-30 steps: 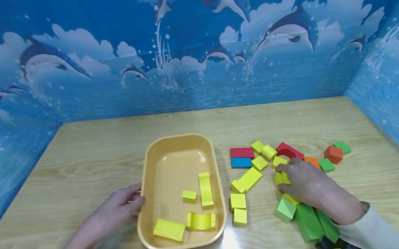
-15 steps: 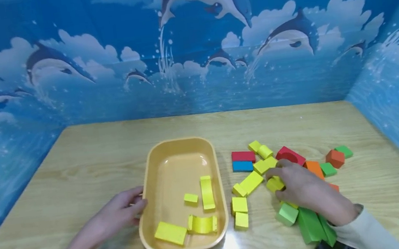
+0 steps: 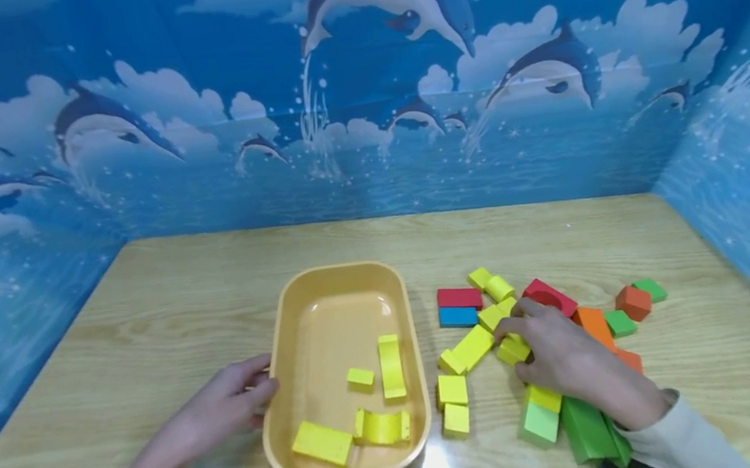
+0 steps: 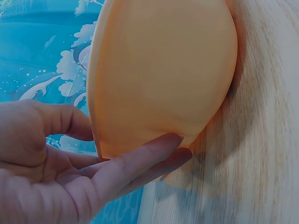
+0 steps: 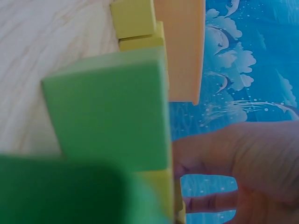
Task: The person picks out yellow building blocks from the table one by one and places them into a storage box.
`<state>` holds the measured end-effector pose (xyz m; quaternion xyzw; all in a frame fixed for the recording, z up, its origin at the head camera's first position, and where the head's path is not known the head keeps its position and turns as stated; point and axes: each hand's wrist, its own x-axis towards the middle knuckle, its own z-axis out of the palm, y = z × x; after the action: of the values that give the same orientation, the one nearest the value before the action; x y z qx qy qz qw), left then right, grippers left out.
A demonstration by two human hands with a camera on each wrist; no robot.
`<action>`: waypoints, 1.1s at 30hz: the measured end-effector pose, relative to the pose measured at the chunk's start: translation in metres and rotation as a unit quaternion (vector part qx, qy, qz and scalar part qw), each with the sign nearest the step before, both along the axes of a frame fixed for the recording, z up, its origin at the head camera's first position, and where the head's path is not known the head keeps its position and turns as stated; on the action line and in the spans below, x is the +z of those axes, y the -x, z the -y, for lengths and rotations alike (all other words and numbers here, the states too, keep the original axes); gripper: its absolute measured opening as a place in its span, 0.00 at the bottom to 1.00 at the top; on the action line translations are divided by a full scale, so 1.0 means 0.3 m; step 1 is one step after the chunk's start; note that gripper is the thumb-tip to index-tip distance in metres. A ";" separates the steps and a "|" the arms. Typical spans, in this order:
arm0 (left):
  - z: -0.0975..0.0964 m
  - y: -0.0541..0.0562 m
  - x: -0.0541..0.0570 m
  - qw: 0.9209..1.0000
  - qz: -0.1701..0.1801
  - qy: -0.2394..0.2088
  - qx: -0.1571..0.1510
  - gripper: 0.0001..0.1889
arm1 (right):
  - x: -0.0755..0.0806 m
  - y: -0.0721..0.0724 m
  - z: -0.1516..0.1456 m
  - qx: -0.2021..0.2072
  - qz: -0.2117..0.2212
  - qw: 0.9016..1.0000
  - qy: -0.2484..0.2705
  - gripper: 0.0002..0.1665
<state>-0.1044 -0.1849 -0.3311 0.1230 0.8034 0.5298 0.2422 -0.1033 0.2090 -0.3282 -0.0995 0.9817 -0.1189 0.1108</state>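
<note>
My left hand [image 3: 230, 400] holds the left side of a tan plastic tray [image 3: 319, 327]; in the left wrist view its thumb is at the rim and its fingers lie along the outer wall. Inside the tray are several yellow blocks, among them a rectangular block [image 3: 322, 443] and an arch block [image 3: 381, 427]. To the right, my right hand [image 3: 561, 351] pinches a yellow block [image 3: 512, 350] on the table, partly hidden by its fingers. Close below that hand are another yellow block [image 3: 545, 396] and a light green block [image 3: 539, 424].
Between tray and right hand lie several yellow blocks [image 3: 473, 347], with a red block [image 3: 459, 299] and a blue block [image 3: 458, 316] behind. A red arch [image 3: 548, 295], orange block [image 3: 593, 328] and green blocks [image 3: 584, 427] surround the right hand. A dolphin-printed backdrop [image 3: 365, 157] encloses the table.
The right hand has shifted slightly left with the pinched yellow block, exposing another yellow block and more of the orange ones. My left hand stays at the tray. The view has tilted slightly.
</note>
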 end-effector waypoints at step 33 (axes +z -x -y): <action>-0.009 -0.008 0.006 1.000 -0.008 0.014 0.005 0.23 | -0.010 0.000 0.032 0.088 -0.115 0.983 0.113 0.08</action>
<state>-0.1021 -0.1821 -0.3294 0.1195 0.8136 0.5184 0.2346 -0.1034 0.1992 -0.3312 -0.2099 0.9557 -0.2064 -0.0048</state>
